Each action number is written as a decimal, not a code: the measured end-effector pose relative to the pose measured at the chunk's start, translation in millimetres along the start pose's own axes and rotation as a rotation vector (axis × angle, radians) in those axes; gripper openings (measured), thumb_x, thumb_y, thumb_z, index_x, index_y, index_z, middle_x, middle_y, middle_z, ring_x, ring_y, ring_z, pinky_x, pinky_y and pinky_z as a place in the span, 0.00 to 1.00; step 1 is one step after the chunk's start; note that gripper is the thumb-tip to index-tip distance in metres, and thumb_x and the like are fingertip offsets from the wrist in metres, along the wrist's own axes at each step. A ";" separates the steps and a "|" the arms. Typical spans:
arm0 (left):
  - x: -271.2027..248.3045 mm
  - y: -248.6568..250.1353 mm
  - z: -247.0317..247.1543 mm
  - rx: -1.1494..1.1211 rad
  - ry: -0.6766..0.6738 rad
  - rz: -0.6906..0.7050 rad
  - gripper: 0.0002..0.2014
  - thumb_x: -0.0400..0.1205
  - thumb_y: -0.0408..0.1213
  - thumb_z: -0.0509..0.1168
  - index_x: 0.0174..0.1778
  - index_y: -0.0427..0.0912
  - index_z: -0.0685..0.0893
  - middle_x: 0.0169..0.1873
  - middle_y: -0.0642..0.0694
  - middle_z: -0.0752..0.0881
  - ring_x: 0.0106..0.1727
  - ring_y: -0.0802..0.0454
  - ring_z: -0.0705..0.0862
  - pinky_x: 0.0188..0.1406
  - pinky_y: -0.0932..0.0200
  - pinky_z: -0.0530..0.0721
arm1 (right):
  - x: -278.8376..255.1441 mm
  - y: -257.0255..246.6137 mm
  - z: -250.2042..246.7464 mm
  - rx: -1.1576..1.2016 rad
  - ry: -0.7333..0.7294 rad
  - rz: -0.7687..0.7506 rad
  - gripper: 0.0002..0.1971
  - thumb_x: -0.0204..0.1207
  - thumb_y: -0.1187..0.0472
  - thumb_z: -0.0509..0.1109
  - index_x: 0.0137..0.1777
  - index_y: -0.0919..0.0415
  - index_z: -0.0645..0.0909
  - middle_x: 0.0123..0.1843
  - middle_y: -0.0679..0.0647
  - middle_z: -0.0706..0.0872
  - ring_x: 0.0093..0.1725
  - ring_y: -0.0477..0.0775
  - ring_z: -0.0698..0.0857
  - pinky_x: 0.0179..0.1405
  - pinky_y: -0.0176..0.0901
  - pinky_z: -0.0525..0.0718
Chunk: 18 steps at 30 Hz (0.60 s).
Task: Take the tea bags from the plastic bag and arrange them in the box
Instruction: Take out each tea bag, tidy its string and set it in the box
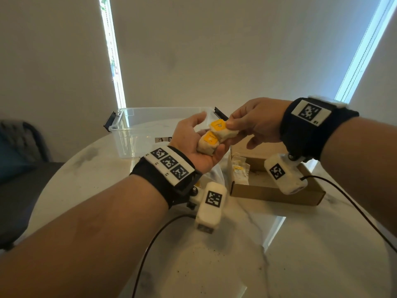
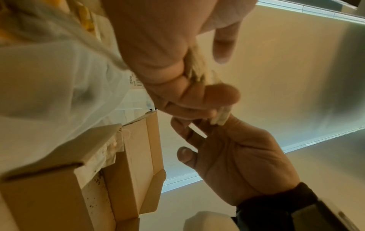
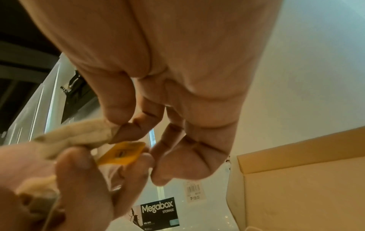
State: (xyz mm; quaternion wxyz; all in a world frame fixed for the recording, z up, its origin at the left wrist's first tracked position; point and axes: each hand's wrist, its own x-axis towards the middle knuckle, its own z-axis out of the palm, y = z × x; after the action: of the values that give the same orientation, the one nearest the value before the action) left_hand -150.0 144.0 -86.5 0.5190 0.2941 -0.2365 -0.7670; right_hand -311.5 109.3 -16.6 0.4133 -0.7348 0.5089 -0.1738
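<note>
Two small stacks of tea bags (image 1: pixel 216 136) with yellow tags were held above the bench (image 1: pixel 236 254). The lower stack was cupped in the curled left hand (image 1: pixel 194 145). The upper stack was pinched at its end by the right hand (image 1: pixel 252 123), its long axis running from ten o'clock to four o'clock. The cardboard box (image 1: pixel 277 190) lay below the right hand at five o'clock, nearer that hand than the left. A few tea bags were already stood inside it.
</note>
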 end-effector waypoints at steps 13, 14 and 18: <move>3.1 0.8 -6.6 0.141 0.176 0.074 0.12 0.87 0.30 0.60 0.63 0.40 0.83 0.46 0.36 0.87 0.31 0.52 0.87 0.19 0.63 0.83 | -15.6 -17.8 -11.6 0.074 0.031 0.102 0.10 0.85 0.66 0.65 0.61 0.72 0.80 0.53 0.69 0.92 0.46 0.66 0.94 0.42 0.54 0.91; 2.4 0.6 -5.3 0.148 0.175 0.079 0.12 0.87 0.30 0.59 0.63 0.40 0.83 0.45 0.37 0.87 0.30 0.52 0.87 0.20 0.63 0.83 | -16.2 -18.5 -11.5 0.122 0.053 0.100 0.10 0.84 0.67 0.64 0.61 0.72 0.78 0.53 0.70 0.91 0.45 0.67 0.94 0.40 0.54 0.92; 0.9 -0.9 -2.4 0.182 0.192 0.099 0.11 0.87 0.29 0.58 0.60 0.40 0.83 0.39 0.40 0.87 0.29 0.52 0.87 0.20 0.63 0.83 | -19.0 -20.9 -11.8 0.223 0.110 0.073 0.08 0.81 0.69 0.62 0.59 0.67 0.73 0.53 0.72 0.88 0.39 0.65 0.94 0.33 0.51 0.92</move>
State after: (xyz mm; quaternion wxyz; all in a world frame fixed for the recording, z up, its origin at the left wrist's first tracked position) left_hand -149.2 143.3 -88.9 0.5477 0.4001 -0.2686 -0.6839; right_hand -314.9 124.1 9.9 0.4701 -0.6546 0.5348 -0.2541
